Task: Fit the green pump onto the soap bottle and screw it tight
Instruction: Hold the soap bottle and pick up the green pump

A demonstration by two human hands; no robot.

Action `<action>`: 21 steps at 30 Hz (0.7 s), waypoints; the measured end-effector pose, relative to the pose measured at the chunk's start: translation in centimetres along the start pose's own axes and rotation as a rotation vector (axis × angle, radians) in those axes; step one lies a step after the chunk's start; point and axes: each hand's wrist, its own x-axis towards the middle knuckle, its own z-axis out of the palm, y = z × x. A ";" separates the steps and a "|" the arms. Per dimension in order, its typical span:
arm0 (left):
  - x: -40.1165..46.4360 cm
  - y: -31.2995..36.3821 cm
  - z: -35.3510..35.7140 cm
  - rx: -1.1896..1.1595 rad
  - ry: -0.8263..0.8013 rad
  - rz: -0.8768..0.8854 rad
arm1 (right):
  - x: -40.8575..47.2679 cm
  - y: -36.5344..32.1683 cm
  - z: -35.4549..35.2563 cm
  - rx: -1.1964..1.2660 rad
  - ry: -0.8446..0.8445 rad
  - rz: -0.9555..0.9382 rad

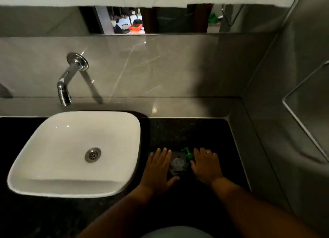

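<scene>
Hands flat, holding nothing: steady soap bottle [177, 164] with left hand [158, 168], lift green pump [188, 154] with right hand [206, 164], seat straight.

Carrying a white basin [74, 154] at left: dark speckled desk [195, 130]. Standing on it right of the basin, a clear soap bottle [177, 164], with a green pump [188, 154] lying just beside, both hands resting flat alongside.

Bottle and pump, right of the sink

The soap bottle [177, 164] stands on the table [192, 130] right of the sink [74, 152], pump [188, 154] just behind-right, faucet [68, 81] behind.
</scene>
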 end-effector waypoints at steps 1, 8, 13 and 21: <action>0.2 0.2 0.3 -0.050 -0.025 -0.016 | 0.0 -0.1 0.2 0.021 -0.035 0.023; 2.3 0.2 1.5 -0.495 -0.164 -0.112 | 2.6 -0.9 1.7 0.188 -0.062 0.127; 3.2 -0.8 1.7 -0.651 -0.225 -0.205 | 4.3 -1.1 2.2 0.209 -0.109 0.154; 3.9 -2.2 0.7 -0.647 -0.214 -0.264 | 7.4 0.4 -3.6 0.668 0.060 0.206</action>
